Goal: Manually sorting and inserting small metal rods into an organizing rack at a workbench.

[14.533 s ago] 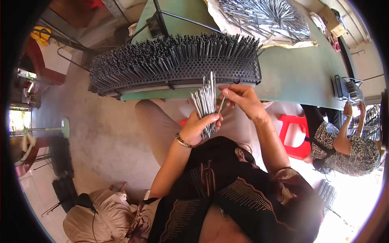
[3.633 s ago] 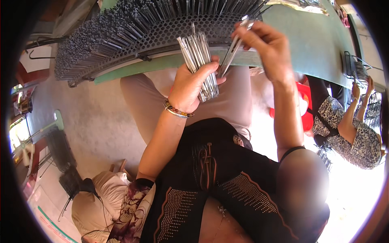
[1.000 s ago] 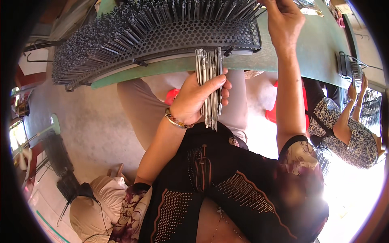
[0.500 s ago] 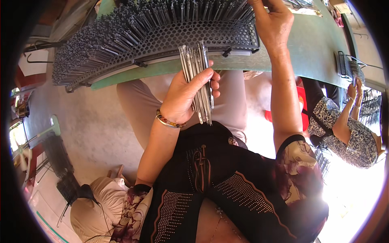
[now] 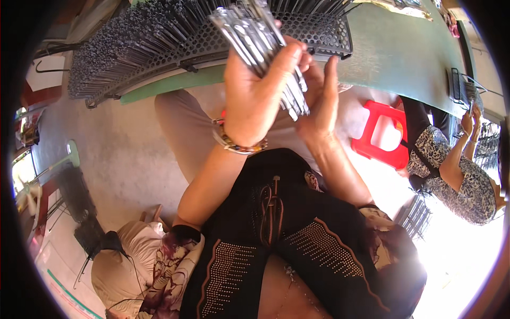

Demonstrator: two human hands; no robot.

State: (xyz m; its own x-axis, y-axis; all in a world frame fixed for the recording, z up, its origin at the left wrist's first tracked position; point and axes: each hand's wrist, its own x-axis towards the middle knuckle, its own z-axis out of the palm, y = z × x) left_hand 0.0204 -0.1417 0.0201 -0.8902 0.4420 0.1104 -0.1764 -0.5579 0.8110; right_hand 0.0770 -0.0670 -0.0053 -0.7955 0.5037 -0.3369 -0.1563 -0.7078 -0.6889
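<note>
My left hand point(image 5: 255, 101) clamps a bundle of metal rods point(image 5: 256, 40), thumb pressed across it; bundle tilts before the dark rack point(image 5: 325, 36) on the green table point(image 5: 393, 58). My right hand point(image 5: 320, 103) is just beside its lower end, thumb raised; fingers partly hidden, cannot tell whether pinching.

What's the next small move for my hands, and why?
Perhaps tap the metal rods lightly against the right hand: the left hand grips them in a tilted bundle, their lower ends look uneven, and the right hand is open close beside those ends.
</note>
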